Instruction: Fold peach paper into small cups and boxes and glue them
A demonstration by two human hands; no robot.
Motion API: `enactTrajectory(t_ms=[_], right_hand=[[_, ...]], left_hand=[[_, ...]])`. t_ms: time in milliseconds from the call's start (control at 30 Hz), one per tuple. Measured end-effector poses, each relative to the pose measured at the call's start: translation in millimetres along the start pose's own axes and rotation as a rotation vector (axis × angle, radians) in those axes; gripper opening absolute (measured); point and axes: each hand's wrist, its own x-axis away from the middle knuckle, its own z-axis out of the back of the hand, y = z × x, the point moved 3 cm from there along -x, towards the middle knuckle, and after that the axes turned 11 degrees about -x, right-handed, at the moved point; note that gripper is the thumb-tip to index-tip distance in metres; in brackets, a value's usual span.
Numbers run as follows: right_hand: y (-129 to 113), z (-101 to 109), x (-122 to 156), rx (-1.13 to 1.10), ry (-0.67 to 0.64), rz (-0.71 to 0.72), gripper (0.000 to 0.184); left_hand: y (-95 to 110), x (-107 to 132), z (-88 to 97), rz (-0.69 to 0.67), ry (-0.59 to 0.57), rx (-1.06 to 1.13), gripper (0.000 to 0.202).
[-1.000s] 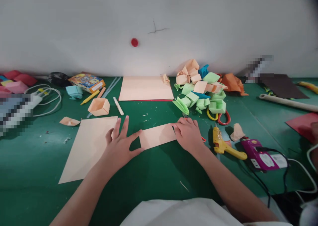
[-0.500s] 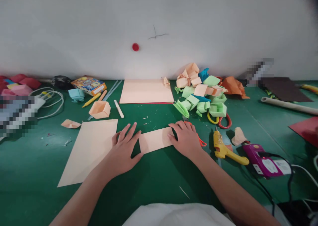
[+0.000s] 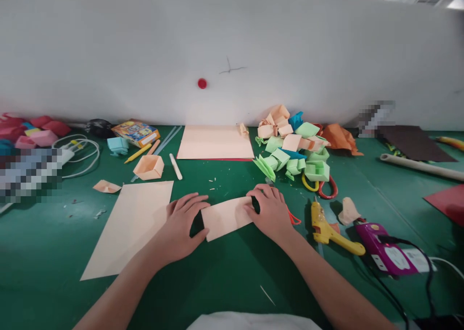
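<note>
A small peach paper rectangle (image 3: 226,216) lies on the green table (image 3: 224,272) between my hands. My left hand (image 3: 183,228) pinches its left end, fingers curled over the top corner and thumb at the lower corner. My right hand (image 3: 270,211) grips its right end with fingers bent over the edge. A larger peach sheet (image 3: 132,226) lies just left of my left hand, partly under my wrist.
A pile of folded green and peach paper pieces (image 3: 293,146) sits behind my right hand. Scissors (image 3: 321,185), a yellow glue gun (image 3: 328,226) and a purple device (image 3: 386,252) lie to the right. A peach paper box (image 3: 149,166) and another sheet (image 3: 215,142) lie farther back.
My left hand, flat and spread a second ago, has curled its fingers onto the rectangle's left end. My right hand has tightened on the right end. The view has tipped upward.
</note>
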Motion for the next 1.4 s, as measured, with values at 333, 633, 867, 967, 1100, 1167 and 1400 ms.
enactTrajectory(t_ms=[333,633,867,967,1100,1167,1400], right_hand=[[-7.2,10.6,2.5,-0.689,-0.046,-0.022,0.009],[0.3,-2.6,4.4,-1.018,-0.095,-0.215,0.037],[4.3,-5.3,2.8,-1.105,-0.081,-0.316,0.040],[5.5,-4.0,2.4,-1.127,-0.087,-0.328,0.043],[4.7,-3.0,1.1,-1.144,-0.108,-0.315,0.046],[3.3,-3.2,0.5,-1.150,-0.131,-0.296,0.046],[-1.6,-1.7,3.2,-1.225,-0.226,-0.248,0.037]], left_hand=[[1.4,-7.0,5.7,0.273,-0.036,0.425,0.026],[-8.2,-5.0,5.2,0.331,0.126,0.564,0.029],[-6.5,-3.8,4.5,0.302,0.115,0.536,0.031],[0.3,-3.4,7.9,0.216,0.088,0.420,0.034],[17.2,-1.3,9.2,-0.036,0.152,0.090,0.055],[23.9,-0.4,4.6,-0.107,0.127,-0.028,0.077],[26.5,-0.2,0.8,-0.045,0.032,0.130,0.062]])
